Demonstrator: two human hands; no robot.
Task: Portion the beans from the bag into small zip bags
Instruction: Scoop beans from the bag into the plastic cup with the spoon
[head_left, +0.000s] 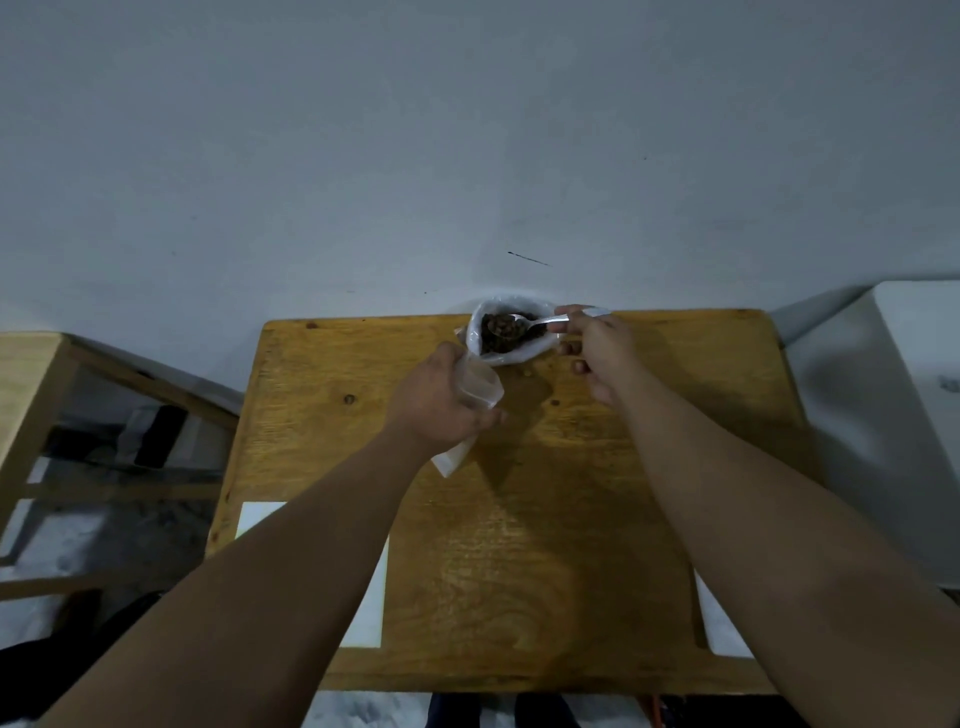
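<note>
Beans and spoon in open bag

Prob. a plain room in a home, not a fitted kitchen or lab. Bare grey-white wall w/ scuff marks; small knotty wooden table set against it. 2nd wooden furniture frame at left, white box-like unit at right (type unclear), speckled stone-look floor. Household stuff on top: plastic bag of beans, metal spoon.
</note>
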